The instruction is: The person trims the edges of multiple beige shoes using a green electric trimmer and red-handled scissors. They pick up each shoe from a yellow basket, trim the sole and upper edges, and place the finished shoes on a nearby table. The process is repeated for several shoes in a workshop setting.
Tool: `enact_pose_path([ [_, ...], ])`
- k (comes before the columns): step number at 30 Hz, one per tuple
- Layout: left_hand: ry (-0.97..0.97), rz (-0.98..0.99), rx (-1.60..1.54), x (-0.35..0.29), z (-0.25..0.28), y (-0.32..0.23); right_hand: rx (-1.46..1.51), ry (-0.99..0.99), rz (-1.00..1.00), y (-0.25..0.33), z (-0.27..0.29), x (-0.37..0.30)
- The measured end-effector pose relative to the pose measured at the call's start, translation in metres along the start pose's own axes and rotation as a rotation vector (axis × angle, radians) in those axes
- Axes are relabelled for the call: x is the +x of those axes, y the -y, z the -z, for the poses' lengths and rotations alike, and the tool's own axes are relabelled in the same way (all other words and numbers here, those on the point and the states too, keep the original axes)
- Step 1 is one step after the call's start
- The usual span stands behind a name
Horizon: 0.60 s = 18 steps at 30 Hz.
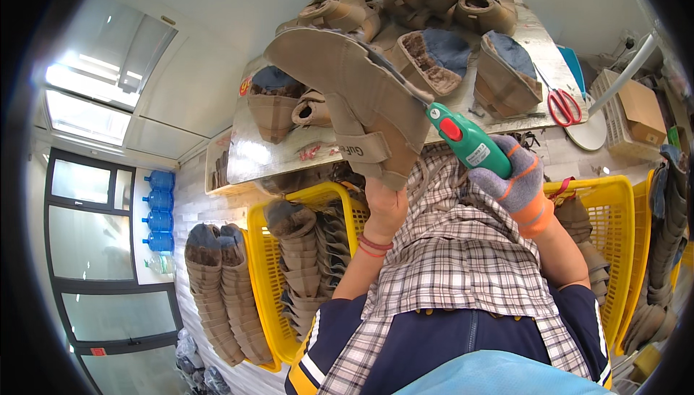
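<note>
My left hand (387, 203), bare with red bands at the wrist, reaches into the opening of a brown boot upper (361, 95) and holds it up over the table. Its fingers are hidden inside the upper, which has a strap across its ankle part. Wrapped round a green handheld power tool (470, 140) with a red button is my right hand (515, 182), in a grey and orange glove. The tool's front end meets the edge of the upper; its tip is hard to make out.
On the table (278, 153) lie several boot uppers (434, 55) with fleece lining. Red-handled scissors (564, 106) rest at its right edge. Yellow baskets (260, 279) with stacked uppers stand on both sides of me, and more stacks (210, 286) are on the left. Cardboard boxes (640, 117) are far right.
</note>
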<state>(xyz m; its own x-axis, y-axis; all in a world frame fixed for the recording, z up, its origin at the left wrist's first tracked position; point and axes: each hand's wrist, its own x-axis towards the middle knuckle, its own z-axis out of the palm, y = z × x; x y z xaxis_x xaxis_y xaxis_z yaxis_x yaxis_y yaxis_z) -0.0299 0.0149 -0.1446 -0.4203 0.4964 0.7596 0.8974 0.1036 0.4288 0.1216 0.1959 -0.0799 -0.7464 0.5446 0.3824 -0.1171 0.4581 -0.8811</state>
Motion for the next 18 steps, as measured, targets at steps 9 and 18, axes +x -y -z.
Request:
enact_pose_path([
  [9,0.130,-0.212,0.107,-0.002,-0.009,0.002,0.224,-0.042,-0.222,0.007,0.010,-0.002],
  [18,-0.159,0.637,-0.758,-0.016,0.040,0.005,0.099,-0.186,-0.194,-0.029,0.031,-0.007],
])
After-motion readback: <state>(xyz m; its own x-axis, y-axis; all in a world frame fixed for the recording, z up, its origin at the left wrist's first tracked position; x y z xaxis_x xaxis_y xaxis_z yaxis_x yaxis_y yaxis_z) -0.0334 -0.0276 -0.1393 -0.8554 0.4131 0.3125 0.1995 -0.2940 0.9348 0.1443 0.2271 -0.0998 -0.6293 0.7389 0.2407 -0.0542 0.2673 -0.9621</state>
